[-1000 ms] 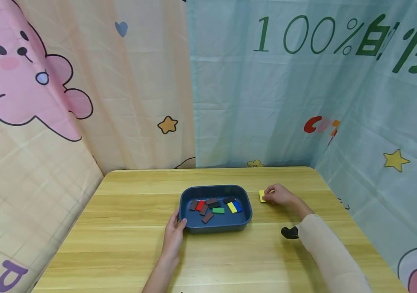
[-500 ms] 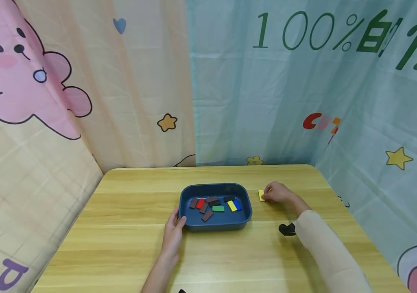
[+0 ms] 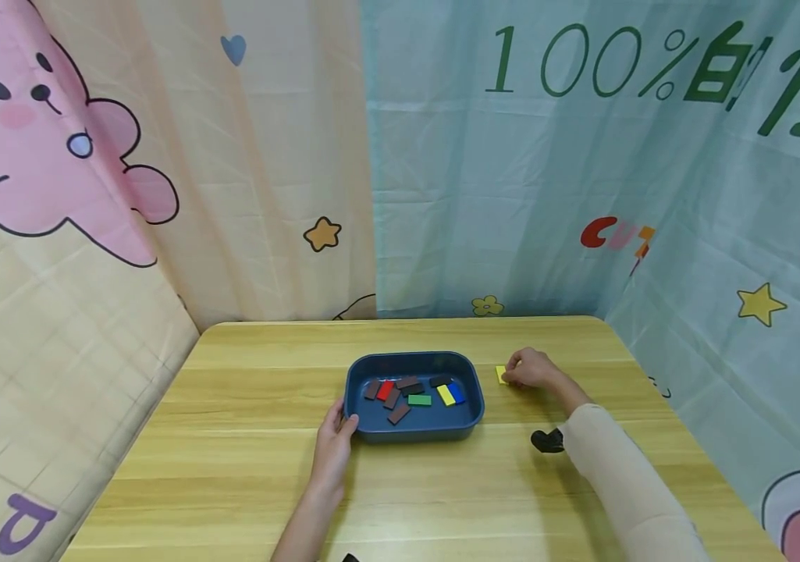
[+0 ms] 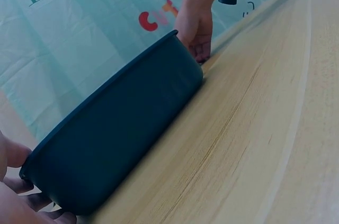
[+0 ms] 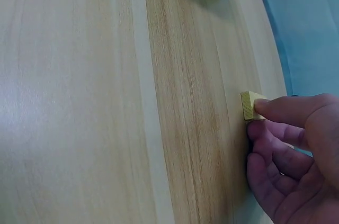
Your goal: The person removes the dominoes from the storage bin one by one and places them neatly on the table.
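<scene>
My right hand (image 3: 531,369) pinches a flat yellow wooden block (image 3: 500,375) between thumb and fingers, low at the tabletop right of the bin. The right wrist view shows the thumb on the block's upper face (image 5: 256,98) and the other fingers curled beneath. At the left end of a dark blue rectangular bin (image 3: 417,435), my left hand (image 3: 333,453) grips the wall, thumb at the rim and fingers outside. Inside the bin lie several brown blocks (image 3: 400,413), black ones (image 3: 439,381), a red block (image 3: 385,390), a green one (image 3: 419,400), another yellow one (image 3: 446,396) and a blue one (image 3: 456,393).
Everything stands on a light wooden table (image 3: 245,437) with rounded back corners. Printed curtains (image 3: 442,234) hang behind it and along both sides. A black device (image 3: 547,442) sticks out by the right sleeve (image 3: 624,476).
Slightly less of the yellow block shows beside the right hand's fingers. Around the bin, the left hand keeps the same hold. The head view has shifted a little.
</scene>
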The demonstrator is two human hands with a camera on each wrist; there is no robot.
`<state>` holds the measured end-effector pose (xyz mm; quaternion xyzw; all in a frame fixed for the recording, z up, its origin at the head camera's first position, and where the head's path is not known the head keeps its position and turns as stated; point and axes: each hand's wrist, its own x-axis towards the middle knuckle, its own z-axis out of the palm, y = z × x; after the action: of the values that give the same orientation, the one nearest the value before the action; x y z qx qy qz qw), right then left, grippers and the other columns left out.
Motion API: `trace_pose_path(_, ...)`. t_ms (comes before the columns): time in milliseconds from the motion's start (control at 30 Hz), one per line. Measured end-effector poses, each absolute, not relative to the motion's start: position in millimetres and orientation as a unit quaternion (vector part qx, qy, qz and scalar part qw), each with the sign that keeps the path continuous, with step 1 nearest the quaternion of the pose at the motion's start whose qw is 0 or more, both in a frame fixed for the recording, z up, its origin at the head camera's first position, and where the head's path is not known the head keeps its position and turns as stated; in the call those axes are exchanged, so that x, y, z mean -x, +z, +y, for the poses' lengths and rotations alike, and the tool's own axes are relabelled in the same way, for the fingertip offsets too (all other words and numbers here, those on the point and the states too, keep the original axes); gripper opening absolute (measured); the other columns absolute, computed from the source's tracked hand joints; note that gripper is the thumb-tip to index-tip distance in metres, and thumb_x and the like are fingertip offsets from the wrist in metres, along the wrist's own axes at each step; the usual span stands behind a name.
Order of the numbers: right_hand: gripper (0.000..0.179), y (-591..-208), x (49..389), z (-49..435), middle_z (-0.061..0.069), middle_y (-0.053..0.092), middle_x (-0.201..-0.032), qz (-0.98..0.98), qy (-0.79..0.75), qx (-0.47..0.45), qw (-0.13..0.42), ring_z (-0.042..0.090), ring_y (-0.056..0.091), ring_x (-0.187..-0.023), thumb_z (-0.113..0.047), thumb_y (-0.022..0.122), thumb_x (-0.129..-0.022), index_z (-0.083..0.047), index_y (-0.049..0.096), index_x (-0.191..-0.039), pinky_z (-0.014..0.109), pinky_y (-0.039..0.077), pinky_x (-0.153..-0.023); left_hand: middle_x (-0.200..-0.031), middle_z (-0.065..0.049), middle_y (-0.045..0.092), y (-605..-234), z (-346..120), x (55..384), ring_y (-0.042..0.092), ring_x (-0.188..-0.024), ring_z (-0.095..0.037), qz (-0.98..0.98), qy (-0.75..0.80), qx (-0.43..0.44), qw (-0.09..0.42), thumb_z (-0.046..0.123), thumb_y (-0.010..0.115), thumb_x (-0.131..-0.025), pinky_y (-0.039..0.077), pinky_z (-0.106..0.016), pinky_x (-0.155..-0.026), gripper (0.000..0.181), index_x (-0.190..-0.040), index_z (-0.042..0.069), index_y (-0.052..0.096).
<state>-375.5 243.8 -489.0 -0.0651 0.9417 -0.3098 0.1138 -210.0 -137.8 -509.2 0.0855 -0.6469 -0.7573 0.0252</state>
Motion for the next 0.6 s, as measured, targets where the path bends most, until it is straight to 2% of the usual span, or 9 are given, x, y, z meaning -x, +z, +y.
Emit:
trace_pose_path(333, 0.015, -473.9, 377.2, 247.2, 0.006, 0.064, -0.083, 0.943, -0.307, 0.080, 0.104, 0.020, 0.057, -0.071, -0.016, 0.072, -0.094, -0.001, 0.072, -0.099, 0.030, 0.049, -0.062, -0.165, -0.026, 0.024, -510.6, -137.6, 209.7, 0.022, -0.152, -0.042, -0.651, -0.753, -0.090, 0.025, 0.010, 0.046, -0.110, 0.022, -0.054, -0.122, 0.056, -0.160, -0.004, 0.025)
trace_pose_path(600, 0.018, -450.0, 378.5, 242.2, 0.015, 0.071, -0.087, 0.935, -0.322, 0.094, 0.111, 0.019, 0.060, -0.068, -0.018, 0.071, -0.097, -0.002, 0.069, -0.106, 0.033, 0.051, -0.063, -0.165, -0.026, 0.025, -509.5, -136.7, 210.5, 0.023, -0.152, -0.041, -0.651, -0.753, -0.092, 0.028, 0.010, 0.046, -0.110, 0.022, -0.054, -0.122, 0.056, -0.160, -0.004, 0.025)
